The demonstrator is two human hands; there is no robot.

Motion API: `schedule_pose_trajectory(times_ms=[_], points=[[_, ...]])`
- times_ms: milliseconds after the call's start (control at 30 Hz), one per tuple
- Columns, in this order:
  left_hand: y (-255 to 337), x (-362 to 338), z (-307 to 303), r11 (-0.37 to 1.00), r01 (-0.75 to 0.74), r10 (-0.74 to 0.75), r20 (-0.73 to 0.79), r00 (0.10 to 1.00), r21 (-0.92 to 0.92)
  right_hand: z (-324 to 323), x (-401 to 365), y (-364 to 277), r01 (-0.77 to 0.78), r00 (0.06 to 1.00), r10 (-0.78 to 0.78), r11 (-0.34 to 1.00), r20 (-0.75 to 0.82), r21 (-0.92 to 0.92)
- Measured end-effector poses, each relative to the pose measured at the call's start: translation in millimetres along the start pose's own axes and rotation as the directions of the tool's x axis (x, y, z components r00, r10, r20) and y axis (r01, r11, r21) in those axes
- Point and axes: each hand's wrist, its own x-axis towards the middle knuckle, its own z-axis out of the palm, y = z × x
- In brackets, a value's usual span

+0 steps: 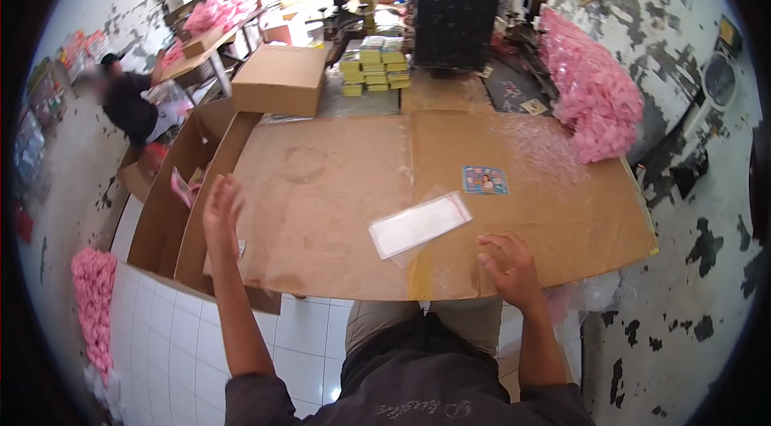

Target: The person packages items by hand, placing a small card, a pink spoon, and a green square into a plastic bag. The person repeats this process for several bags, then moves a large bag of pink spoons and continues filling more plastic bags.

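Observation:
My left hand (222,213) is raised over the left edge of the cardboard-covered table (313,217), beside a deep open carton (173,225). Its fingers are stretched out, slightly blurred, with nothing visible in them. A pink-edged packet (183,187) shows inside that carton. Above the table's front right part, my right hand (511,265) has bent fingers held apart and grips nothing. Nearest to it lies a white stack in a clear plastic sleeve (422,225), tilted on the cardboard. A small blue printed card (485,179) lies just beyond the sleeve.
At the back stand a closed carton (279,77), yellow-edged stacks (375,65) and a black machine (455,20). Pink plastic bundles (590,93) line the right wall, with clear film (542,149) beside them. A person (132,105) sits at the left.

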Motion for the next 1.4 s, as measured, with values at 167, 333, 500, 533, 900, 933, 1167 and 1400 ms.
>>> schedule_pose_trajectory(times_ms=[167, 333, 500, 533, 900, 933, 1167, 1400], points=[[-15, -96, 61, 0.668, -0.252, 0.002, 0.337, 0.942, 0.701, 9, -19, 16, 0.072, 0.997, -0.075, 0.985, -0.014, -0.156], [-29, -100, 63, 0.648, -0.28, 0.096, 0.289, 0.952, 0.708, 11, -23, 22, 0.085, 0.996, -0.083, 0.983, 0.023, -0.163], [-27, -104, 68, 0.659, -0.234, 0.084, 0.239, 0.967, 0.715, 0, -20, 19, 0.004, 0.999, -0.002, 0.999, 0.051, -0.04], [-28, -103, 66, 0.653, -0.244, 0.091, 0.246, 0.965, 0.717, -5, -18, 22, 0.019, 0.999, -0.016, 0.998, 0.05, -0.059], [-27, -103, 72, 0.656, -0.245, 0.105, 0.234, 0.966, 0.714, -169, 99, 146, -0.243, 0.937, 0.165, 0.942, -0.307, -0.233], [-27, -103, 72, 0.652, -0.244, 0.105, 0.232, 0.967, 0.718, -189, 119, 178, -0.23, 0.917, 0.155, 0.958, -0.369, -0.17], [-25, -100, 76, 0.622, -0.235, 0.104, 0.219, 0.97, 0.747, -320, 261, 330, -0.333, 0.777, -0.003, 0.846, -0.629, -0.416], [-32, -95, 73, 0.599, -0.216, 0.096, 0.199, 0.975, 0.771, -350, 307, 340, -0.863, 0.202, 0.658, 0.47, -0.725, 0.186]])
